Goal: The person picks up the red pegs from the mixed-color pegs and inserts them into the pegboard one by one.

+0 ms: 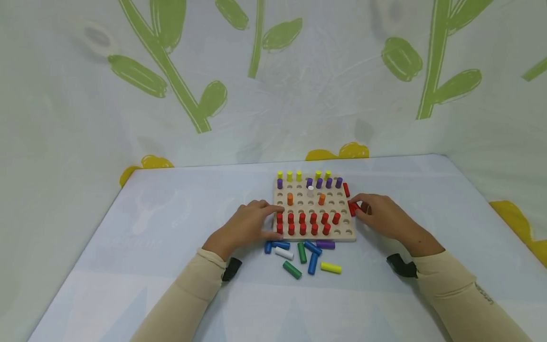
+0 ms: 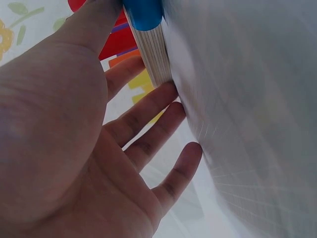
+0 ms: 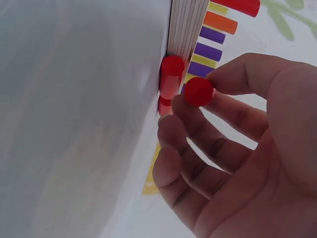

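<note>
A wooden pegboard [image 1: 316, 209] lies on the table with coloured pegs upright in its holes. My left hand [image 1: 245, 225] rests at the board's left side, thumb by the front corner and index finger on the edge. In the left wrist view, its other fingers [image 2: 153, 144] are spread against the table beside the board. My right hand [image 1: 382, 216] is at the right edge, pinching a red peg [image 3: 199, 91] between thumb and fingers. Another red peg [image 3: 171, 79] lies on the table right beneath it, along the board's side.
Another loose red peg [image 1: 346, 190] lies by the board's far right side. In front of the board are scattered blue, green [image 1: 292, 270], white [image 1: 284, 253], purple [image 1: 325, 244] and yellow [image 1: 331, 268] pegs. A leaf-patterned wall covering [image 1: 316, 95] stands behind the table.
</note>
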Demonstrator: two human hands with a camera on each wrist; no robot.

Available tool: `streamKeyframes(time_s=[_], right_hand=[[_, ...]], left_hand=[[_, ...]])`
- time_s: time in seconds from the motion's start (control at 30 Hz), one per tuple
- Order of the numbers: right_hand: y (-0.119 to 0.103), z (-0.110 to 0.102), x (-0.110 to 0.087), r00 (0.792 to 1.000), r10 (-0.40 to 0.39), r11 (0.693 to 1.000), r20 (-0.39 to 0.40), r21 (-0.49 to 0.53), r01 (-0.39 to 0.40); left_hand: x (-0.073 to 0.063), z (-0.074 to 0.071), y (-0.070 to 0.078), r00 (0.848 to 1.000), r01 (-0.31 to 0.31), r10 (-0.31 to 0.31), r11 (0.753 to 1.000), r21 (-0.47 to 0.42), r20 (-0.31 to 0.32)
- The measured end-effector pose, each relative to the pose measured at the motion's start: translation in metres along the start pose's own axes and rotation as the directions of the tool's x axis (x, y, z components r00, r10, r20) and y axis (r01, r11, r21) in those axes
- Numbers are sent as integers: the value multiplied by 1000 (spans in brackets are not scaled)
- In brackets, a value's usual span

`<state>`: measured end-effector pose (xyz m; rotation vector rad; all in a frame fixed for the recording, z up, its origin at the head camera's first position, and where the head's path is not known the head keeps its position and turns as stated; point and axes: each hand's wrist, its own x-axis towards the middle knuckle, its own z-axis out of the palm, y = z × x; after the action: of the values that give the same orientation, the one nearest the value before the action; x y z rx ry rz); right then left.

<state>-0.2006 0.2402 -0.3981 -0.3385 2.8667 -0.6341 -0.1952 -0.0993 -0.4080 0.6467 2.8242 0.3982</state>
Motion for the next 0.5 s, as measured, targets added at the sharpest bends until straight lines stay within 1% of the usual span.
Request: streamKeyframes(time_s=[0.3, 0.5], right_hand=[[-7, 0, -1, 999, -42, 995, -34, 88, 45], [-9, 0, -4, 998, -61, 985, -28, 162, 65]], left_hand=[[-1, -1, 1, 1000, 13, -13, 1000, -4, 4], [-1, 0, 1, 1000, -5, 5, 1000, -6, -2]])
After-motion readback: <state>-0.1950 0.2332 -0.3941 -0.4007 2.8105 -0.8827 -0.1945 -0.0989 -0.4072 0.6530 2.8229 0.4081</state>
